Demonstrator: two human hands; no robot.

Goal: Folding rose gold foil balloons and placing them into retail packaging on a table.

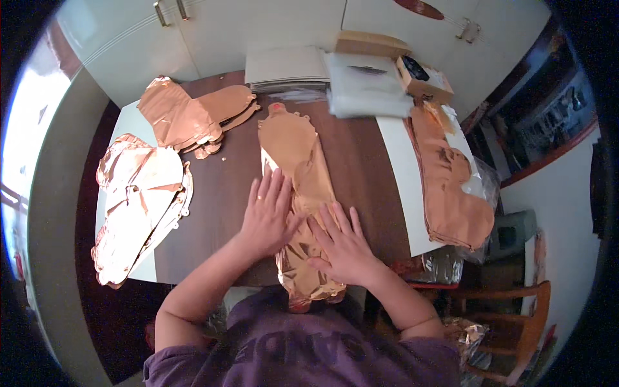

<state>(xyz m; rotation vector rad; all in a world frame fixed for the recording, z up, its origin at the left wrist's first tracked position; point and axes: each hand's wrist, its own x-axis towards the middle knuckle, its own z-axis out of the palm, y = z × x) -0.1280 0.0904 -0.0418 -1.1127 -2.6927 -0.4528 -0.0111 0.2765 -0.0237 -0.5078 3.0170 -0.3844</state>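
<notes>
Partly covered foil, flanking stacks, box

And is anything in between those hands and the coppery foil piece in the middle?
Nothing visible is: the left hand and right hand both appear to rest palm-down directly on the coppery foil piece.

Home-like room, pale cabinet doors with metal handles, dark wood-look table, wooden chair.
</notes>
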